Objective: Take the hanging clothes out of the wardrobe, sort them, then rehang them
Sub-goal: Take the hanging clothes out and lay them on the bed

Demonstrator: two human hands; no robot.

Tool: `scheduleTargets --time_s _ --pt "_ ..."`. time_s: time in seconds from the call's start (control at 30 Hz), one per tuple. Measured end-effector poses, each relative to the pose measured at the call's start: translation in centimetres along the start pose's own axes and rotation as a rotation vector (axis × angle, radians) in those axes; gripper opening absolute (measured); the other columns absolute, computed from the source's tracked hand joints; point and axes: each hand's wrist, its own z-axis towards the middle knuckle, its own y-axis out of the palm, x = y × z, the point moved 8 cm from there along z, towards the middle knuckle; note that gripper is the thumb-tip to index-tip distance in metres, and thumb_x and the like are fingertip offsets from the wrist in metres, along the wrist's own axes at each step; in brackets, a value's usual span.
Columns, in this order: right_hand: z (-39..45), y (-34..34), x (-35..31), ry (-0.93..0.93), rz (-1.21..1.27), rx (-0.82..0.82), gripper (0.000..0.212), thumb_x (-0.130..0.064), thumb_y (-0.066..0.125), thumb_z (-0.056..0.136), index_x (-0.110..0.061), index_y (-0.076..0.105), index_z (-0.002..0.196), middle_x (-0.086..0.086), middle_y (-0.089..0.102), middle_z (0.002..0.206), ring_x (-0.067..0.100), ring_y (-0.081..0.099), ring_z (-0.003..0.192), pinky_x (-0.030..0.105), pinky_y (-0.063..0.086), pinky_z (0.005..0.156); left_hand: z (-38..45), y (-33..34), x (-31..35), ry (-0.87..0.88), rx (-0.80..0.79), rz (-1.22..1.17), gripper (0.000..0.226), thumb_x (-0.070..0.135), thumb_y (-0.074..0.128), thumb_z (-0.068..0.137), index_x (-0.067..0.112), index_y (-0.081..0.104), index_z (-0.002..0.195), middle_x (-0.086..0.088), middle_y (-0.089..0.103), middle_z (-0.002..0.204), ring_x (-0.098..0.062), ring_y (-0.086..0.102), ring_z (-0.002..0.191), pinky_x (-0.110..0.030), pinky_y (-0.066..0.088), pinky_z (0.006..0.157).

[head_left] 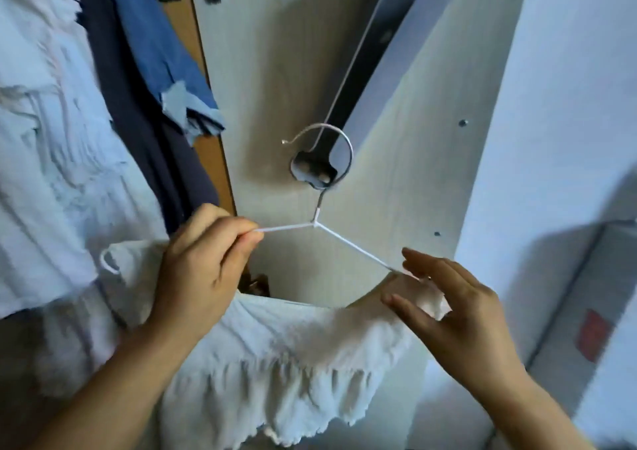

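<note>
Far left of the left hand: pale garments [44, 160] hang bunched, then a dark navy piece [144, 132] and a blue denim piece [162, 53], all above and left of the knuckles.

Left hand [203, 270]: fingers curled, thumb and forefinger pinching the left shoulder wire of the white hanger [315, 223]. Narrow grip, holding the wire only. A thin strap loop of the white garment [275, 353] hangs loose just left of this hand.

Between the hands: the hanger's metal hook [331, 153] is looped around the end bracket of the wardrobe rail [351, 70], against the pale wardrobe panel [262, 70]. The garment sags below both hands.

Right hand [455, 315]: fingers spread fairly wide and nearly straight, fingertips touching the bunched cloth at the hanger's right shoulder wire. No closed grip visible.

Risks, as judged:
- The left strap looks off the wire; the garment could slide off on that side if the hanger tilts.
- The hook sits at the bracket rather than on open rail; a tug could unseat or jam it.
- The right hand only touches cloth; the fabric could slip from it.
</note>
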Motion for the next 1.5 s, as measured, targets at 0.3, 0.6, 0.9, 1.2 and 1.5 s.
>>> scheduleTargets --time_s 0.3,0.6,0.9,1.2,1.5 --pt "-9.9 -12.1 7.7 0.329 -0.203 0.201 0.045 -0.056 0.059 0.072 -0.04 0.06 0.114 -0.028 0.062 0.099 0.002 0.059 0.095 0.017 0.043 0.082 -1.6 12.8 12.2 0.176 -0.126 -0.464 0.01 0.026 0.051 0.093 0.02 0.058 0.091 0.001 0.051 0.079 -0.012 0.05 0.065 -0.028 0.041 0.059" --pt "-19.5 -24.0 10.8 0.58 -0.529 0.56 0.031 -0.045 0.054 0.084 -0.024 0.073 0.096 -0.02 0.067 0.084 0.002 0.064 0.078 0.023 0.048 0.069 -2.3 25.5 28.3 0.338 -0.297 -0.965 0.01 0.032 0.051 0.092 0.025 0.059 0.094 0.011 0.048 0.083 -0.005 0.05 0.069 -0.021 0.042 0.062" --pt "-29.5 -32.5 6.0 0.804 -0.96 0.92 0.026 -0.042 0.055 0.082 -0.021 0.071 0.082 -0.023 0.064 0.088 -0.006 0.059 0.069 0.004 0.039 0.061 -4.9 29.7 47.2 0.576 -0.539 -1.436 0.018 0.036 0.05 0.091 0.024 0.063 0.09 0.008 0.053 0.078 -0.004 0.049 0.071 -0.021 0.043 0.063" --pt "-37.5 -40.7 -0.6 0.872 -1.327 1.183 0.03 -0.04 0.053 0.08 -0.016 0.07 0.075 -0.009 0.062 0.063 0.006 0.054 0.063 0.025 0.042 0.062 -9.0 26.0 65.0 0.718 -0.674 -1.766 0.028 0.038 0.051 0.09 0.016 0.069 0.088 0.002 0.056 0.08 -0.01 0.053 0.074 -0.029 0.045 0.067" --pt "-47.2 -55.2 2.6 0.968 -1.334 1.327 0.022 -0.044 0.056 0.077 -0.029 0.07 0.085 -0.014 0.064 0.067 0.002 0.055 0.063 0.039 0.049 0.07 -13.8 26.7 83.2 0.725 -0.818 -1.774 0.039 0.043 0.047 0.087 0.014 0.072 0.091 -0.003 0.06 0.084 -0.018 0.057 0.071 -0.03 0.048 0.064"
